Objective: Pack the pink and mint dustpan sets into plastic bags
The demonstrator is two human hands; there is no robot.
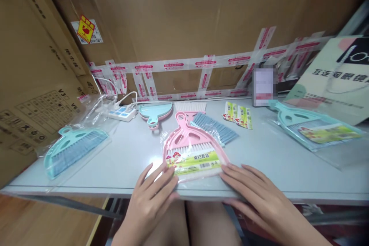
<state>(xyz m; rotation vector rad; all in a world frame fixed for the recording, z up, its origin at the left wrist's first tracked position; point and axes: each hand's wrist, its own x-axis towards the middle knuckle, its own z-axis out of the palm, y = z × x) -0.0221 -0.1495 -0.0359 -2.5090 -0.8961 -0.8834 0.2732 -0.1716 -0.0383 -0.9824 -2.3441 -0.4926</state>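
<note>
A pink dustpan-and-brush set (201, 138) in a clear plastic bag lies flat near the table's front edge, its handle pointing away from me. A green and yellow label card with a mushroom figure shows inside, over white bristles. My left hand (152, 192) rests with fingers stretched out on its lower left corner. At the lower right corner my right hand (256, 192) lies the same way, fingers extended and thumb below the table edge. Just behind the bag are a loose blue-bristled brush (216, 127) and a white-bristled pink brush (191, 107).
Bagged turquoise dustpan sets lie at left (75, 150) and right (314, 125). Stacked dustpans (155, 112), a power strip (122, 113), label cards (238, 114) and a phone-like screen (263, 86) sit farther back. Large cardboard boxes (173, 19) wall off the rear; a printed bag (331, 80) leans right.
</note>
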